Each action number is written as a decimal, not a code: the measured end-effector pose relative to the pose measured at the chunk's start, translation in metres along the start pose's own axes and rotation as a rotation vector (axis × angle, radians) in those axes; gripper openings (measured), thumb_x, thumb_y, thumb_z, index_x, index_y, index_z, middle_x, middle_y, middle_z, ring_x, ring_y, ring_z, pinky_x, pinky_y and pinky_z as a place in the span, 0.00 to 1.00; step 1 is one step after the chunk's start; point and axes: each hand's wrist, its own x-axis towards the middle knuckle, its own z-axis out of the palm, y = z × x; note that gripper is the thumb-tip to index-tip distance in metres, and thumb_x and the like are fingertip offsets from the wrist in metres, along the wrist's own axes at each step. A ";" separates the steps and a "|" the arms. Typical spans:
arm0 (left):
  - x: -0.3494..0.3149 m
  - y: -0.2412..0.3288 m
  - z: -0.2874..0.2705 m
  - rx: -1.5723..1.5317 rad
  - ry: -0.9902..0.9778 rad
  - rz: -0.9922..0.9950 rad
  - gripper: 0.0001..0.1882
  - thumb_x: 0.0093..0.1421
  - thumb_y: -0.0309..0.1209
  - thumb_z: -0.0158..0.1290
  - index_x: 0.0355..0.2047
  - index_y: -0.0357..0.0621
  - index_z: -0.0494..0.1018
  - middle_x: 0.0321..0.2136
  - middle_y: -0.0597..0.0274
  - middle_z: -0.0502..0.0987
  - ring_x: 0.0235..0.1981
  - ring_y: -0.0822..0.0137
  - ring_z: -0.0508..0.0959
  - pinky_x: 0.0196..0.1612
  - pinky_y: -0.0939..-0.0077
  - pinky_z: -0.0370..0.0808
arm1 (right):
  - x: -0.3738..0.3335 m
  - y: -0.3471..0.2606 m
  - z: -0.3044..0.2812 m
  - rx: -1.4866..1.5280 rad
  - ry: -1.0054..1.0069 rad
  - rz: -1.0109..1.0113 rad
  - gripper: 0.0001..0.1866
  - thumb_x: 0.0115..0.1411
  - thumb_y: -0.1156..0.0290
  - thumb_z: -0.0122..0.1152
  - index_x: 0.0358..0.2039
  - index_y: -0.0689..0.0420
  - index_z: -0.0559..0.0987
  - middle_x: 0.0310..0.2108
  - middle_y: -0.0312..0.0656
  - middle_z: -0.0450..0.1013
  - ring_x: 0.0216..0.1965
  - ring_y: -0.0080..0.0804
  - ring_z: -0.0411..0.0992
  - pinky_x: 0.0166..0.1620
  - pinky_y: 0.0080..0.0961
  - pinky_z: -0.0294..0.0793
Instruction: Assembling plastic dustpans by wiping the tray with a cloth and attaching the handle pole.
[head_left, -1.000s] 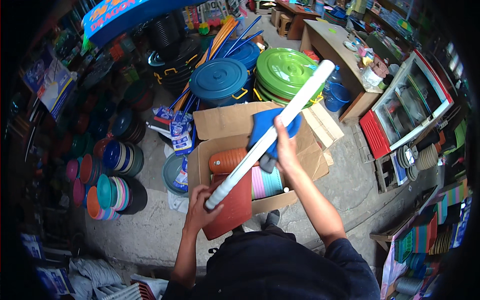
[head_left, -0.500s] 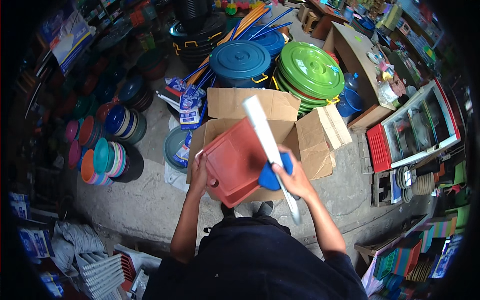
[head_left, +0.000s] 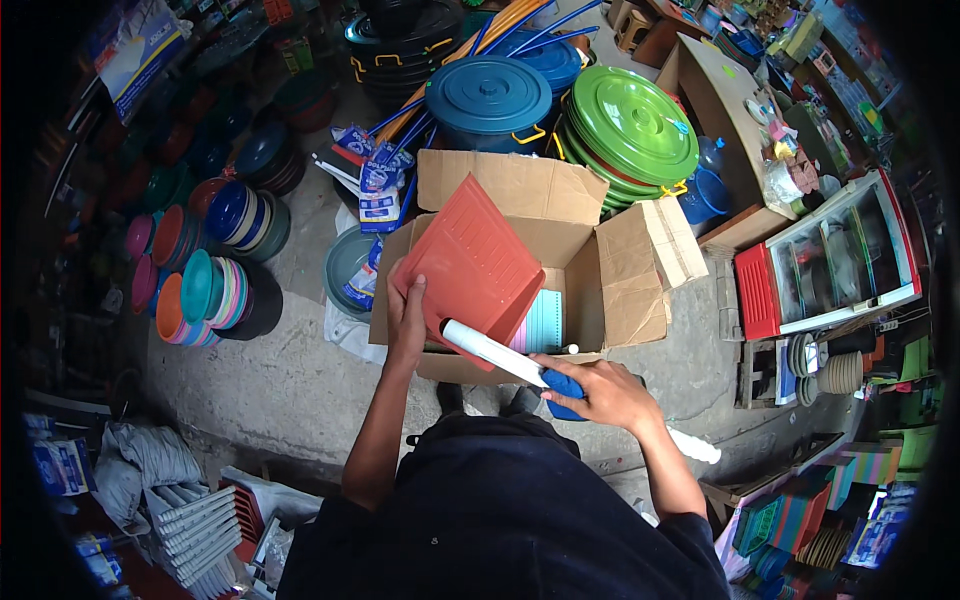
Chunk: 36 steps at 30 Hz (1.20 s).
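Observation:
My left hand (head_left: 407,318) grips the near left edge of a red plastic tray (head_left: 470,260), ribbed like a paint tray and tilted over a cardboard box (head_left: 510,182). In my right hand (head_left: 610,395) are a blue cloth (head_left: 563,397) and a long white tube (head_left: 490,352). The tube slants from the tray's near edge down to the right, passing under my right hand. Inside the box, pale blue and pink ribbed plastic things (head_left: 543,318) show, partly hidden by the tray.
Behind the box stand a blue lidded bin (head_left: 487,100) and stacked green lids (head_left: 632,125). Colourful basins (head_left: 225,290) sit at left, near a grey basin (head_left: 352,268). A red-framed glass case (head_left: 830,265) is at right. Open box flaps (head_left: 635,280) stick out sideways.
The tray has turned and risen slightly toward the far side. The white tube has swung from nearly upright to a low slant, with the blue cloth lower. The box's contents now show.

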 end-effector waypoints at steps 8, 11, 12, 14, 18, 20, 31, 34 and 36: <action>-0.014 0.002 0.017 0.288 0.027 0.273 0.31 0.68 0.50 0.41 0.59 0.35 0.61 0.56 0.44 0.67 0.57 0.53 0.69 0.60 0.61 0.63 | -0.018 -0.024 -0.024 -0.321 0.025 0.027 0.27 0.59 0.52 0.60 0.60 0.36 0.71 0.23 0.44 0.77 0.26 0.44 0.77 0.31 0.36 0.76; -0.013 -0.004 0.017 0.061 0.008 0.223 0.32 0.68 0.52 0.39 0.59 0.34 0.61 0.56 0.45 0.67 0.57 0.54 0.68 0.60 0.61 0.62 | -0.029 -0.038 -0.040 -0.418 0.045 0.063 0.26 0.58 0.54 0.61 0.59 0.36 0.73 0.20 0.42 0.76 0.24 0.41 0.76 0.29 0.35 0.75; -0.011 -0.003 0.016 -0.151 -0.013 0.141 0.32 0.69 0.52 0.38 0.59 0.34 0.61 0.56 0.47 0.66 0.58 0.55 0.67 0.61 0.62 0.61 | -0.031 -0.043 -0.046 -0.458 0.028 0.098 0.26 0.57 0.54 0.61 0.58 0.36 0.74 0.19 0.42 0.75 0.24 0.40 0.76 0.28 0.34 0.74; -0.010 0.000 0.014 -0.574 -0.048 -0.030 0.32 0.69 0.52 0.37 0.59 0.34 0.61 0.56 0.50 0.65 0.58 0.58 0.65 0.62 0.64 0.59 | -0.037 -0.046 -0.055 -0.465 0.043 0.108 0.25 0.57 0.55 0.61 0.57 0.36 0.74 0.19 0.41 0.75 0.24 0.40 0.76 0.27 0.34 0.74; -0.013 0.005 0.018 -0.615 -0.054 -0.033 0.33 0.69 0.53 0.37 0.59 0.34 0.61 0.56 0.50 0.65 0.58 0.58 0.66 0.61 0.64 0.59 | -0.042 -0.047 -0.062 -0.450 0.067 0.109 0.24 0.58 0.55 0.60 0.57 0.37 0.75 0.18 0.40 0.74 0.23 0.40 0.75 0.26 0.34 0.73; -0.015 0.007 0.023 -0.447 -0.044 0.057 0.34 0.68 0.54 0.38 0.59 0.34 0.61 0.56 0.49 0.66 0.58 0.57 0.67 0.61 0.63 0.60 | -0.043 -0.047 -0.062 -0.446 0.073 0.111 0.24 0.58 0.55 0.60 0.57 0.36 0.75 0.18 0.40 0.74 0.23 0.40 0.75 0.26 0.34 0.73; -0.017 0.022 0.049 0.161 -0.022 0.390 0.36 0.67 0.56 0.38 0.57 0.32 0.63 0.52 0.47 0.68 0.54 0.55 0.68 0.59 0.62 0.61 | -0.040 -0.066 -0.057 -0.686 0.010 0.157 0.28 0.61 0.71 0.48 0.63 0.39 0.69 0.20 0.40 0.76 0.20 0.33 0.77 0.24 0.28 0.74; -0.019 0.025 0.058 0.277 -0.016 0.430 0.35 0.66 0.56 0.39 0.59 0.36 0.62 0.52 0.41 0.71 0.53 0.47 0.73 0.55 0.57 0.68 | -0.043 -0.074 -0.046 -0.745 0.031 0.197 0.28 0.62 0.72 0.47 0.64 0.39 0.68 0.21 0.40 0.74 0.21 0.32 0.75 0.27 0.27 0.72; -0.021 0.024 0.062 0.340 -0.064 0.458 0.34 0.66 0.56 0.38 0.59 0.38 0.62 0.51 0.39 0.72 0.51 0.43 0.75 0.53 0.55 0.70 | -0.041 -0.080 -0.043 -0.781 0.006 0.251 0.29 0.62 0.72 0.46 0.64 0.40 0.66 0.23 0.40 0.72 0.22 0.31 0.72 0.32 0.27 0.69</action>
